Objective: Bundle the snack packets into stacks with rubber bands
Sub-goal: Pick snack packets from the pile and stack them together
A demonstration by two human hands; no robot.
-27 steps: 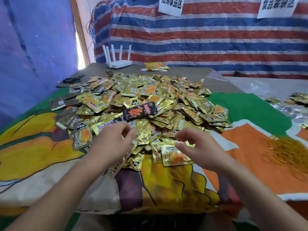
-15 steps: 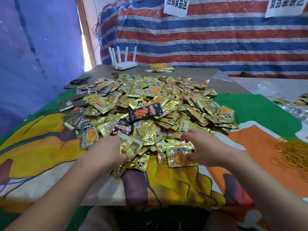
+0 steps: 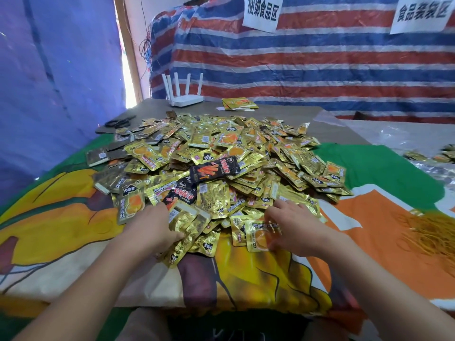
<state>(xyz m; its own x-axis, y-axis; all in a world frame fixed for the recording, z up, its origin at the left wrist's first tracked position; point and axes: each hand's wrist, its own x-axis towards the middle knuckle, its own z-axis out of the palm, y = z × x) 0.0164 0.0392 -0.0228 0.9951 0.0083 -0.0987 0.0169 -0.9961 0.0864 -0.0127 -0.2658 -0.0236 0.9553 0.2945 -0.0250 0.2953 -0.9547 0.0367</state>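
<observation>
Both hands have dropped from hovering above the near edge of the heap onto the packets themselves, and the view has shifted a little leftward; the left hand [image 3: 150, 230] now holds a few gold packets [image 3: 187, 223], fingers curled under them and thumb along their near side, though exactly how many it grips I cannot tell; the right hand [image 3: 299, 226] lies over a gold packet with an orange picture [image 3: 258, 238], its thumb and fingertips pinching that packet's right edge. This packet sits directly left of the right palm, its long axis running toward and away from the person, so the right hand is plainly the nearer one; judging by the task, the next move turns on carrying it leftward across the short gap to the left hand's growing stack. Beyond the hands the pile of snack packets [image 3: 246, 153] spreads over the printed cloth [image 3: 61, 217], mostly gold, with 2 black packets [image 3: 214, 168] near its middle. Off to the right, well apart from both hands but closer to the right one, lies the heap of rubber bands [image 3: 428, 230]; no band is in either hand yet. Farther back lie scissors [image 3: 119, 123] at the left, a white router [image 3: 186, 99] with 4 antennas, a small set of packets [image 3: 238, 104] beside it, and 2 paper signs [image 3: 262, 11] on the striped tarp [image 3: 307, 57].
</observation>
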